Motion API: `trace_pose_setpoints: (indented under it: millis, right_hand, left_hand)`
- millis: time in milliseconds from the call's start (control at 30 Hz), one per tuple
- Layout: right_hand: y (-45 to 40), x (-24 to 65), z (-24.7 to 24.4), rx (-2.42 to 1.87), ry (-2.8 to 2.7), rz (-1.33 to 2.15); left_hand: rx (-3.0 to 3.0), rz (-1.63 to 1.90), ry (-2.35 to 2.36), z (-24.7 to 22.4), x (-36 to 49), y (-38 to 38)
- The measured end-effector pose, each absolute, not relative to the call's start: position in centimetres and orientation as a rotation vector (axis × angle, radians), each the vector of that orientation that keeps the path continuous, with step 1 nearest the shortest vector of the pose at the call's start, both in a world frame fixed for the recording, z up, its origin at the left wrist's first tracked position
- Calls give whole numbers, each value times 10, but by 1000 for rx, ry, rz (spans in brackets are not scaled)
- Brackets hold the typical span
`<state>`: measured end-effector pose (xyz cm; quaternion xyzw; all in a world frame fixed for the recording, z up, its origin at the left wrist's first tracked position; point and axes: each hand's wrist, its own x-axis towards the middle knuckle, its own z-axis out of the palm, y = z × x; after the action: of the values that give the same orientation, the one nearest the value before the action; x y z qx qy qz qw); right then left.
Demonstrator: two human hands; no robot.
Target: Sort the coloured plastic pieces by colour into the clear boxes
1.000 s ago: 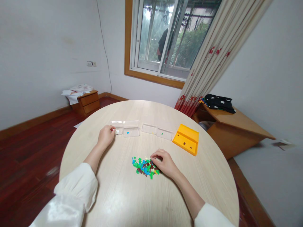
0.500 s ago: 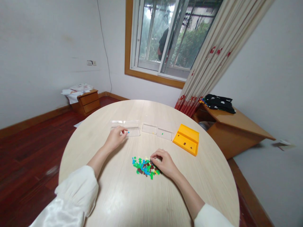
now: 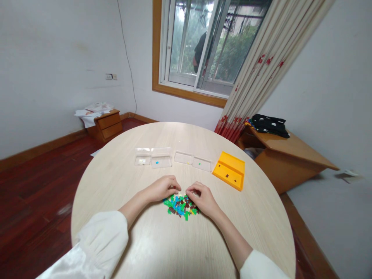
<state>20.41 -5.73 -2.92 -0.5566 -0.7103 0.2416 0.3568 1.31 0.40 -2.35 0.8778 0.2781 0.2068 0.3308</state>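
Observation:
A loose pile of small building bricks (image 3: 181,207) in green, blue, dark brown, yellow and cream lies in front of me on the round table. At the pile's upper left edge is my left hand (image 3: 164,188), its fingers bent and a little apart from the thumb, with nothing visible in it. My right hand (image 3: 202,198) covers the pile's upper right side, thumb and forefinger pinched together; whatever they hold is too small to make out. A blue brick (image 3: 157,162) lies in a clear plastic box (image 3: 166,166) beyond my left hand.
Left of that box stands another clear box (image 3: 138,163) with pale pieces. Two more clear trays, one with a yellow piece (image 3: 188,163), one with a green piece (image 3: 199,163), stand mid-table. An open yellow case (image 3: 232,185) at right holds several brown pieces.
My left hand has moved from the clear box back to the pile, to the right and nearer me. The blue brick now lies in that box. My right hand has hardly moved.

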Motion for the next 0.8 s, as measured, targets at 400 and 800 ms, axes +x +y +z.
trace_pose_setpoints:
  millis: [400,800]
  right_hand:
    - [-59,218,-21,-1373,-1886,842]
    - [-61,226,-16,-1377,-1912,955]
  left_hand:
    - [2456,563,817,-24,17,5]
    - [2208,1127,1743,-21,-52,55]
